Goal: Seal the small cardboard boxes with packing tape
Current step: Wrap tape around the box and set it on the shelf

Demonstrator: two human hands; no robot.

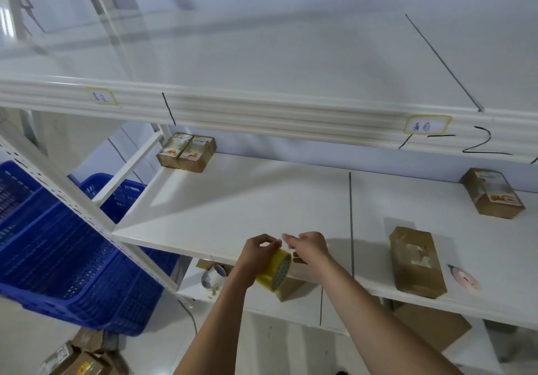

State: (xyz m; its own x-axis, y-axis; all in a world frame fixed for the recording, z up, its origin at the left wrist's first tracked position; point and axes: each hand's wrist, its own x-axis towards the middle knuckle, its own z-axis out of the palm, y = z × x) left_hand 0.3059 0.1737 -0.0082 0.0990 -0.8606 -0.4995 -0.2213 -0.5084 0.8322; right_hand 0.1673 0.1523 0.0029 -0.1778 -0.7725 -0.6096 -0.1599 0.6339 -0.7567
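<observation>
A roll of yellowish translucent packing tape (275,272) is gripped by the left hand (257,253), tilted so its open core faces right and down. To the right of the grip, a plain brown cardboard box (417,261) lies flat, long side running away, with pale torn patches on top. Farther right and beyond, a brown box with a printed label (492,197) lies flat. Far beyond and left of the grip, two labelled brown boxes (186,152) stand touching side by side.
</observation>
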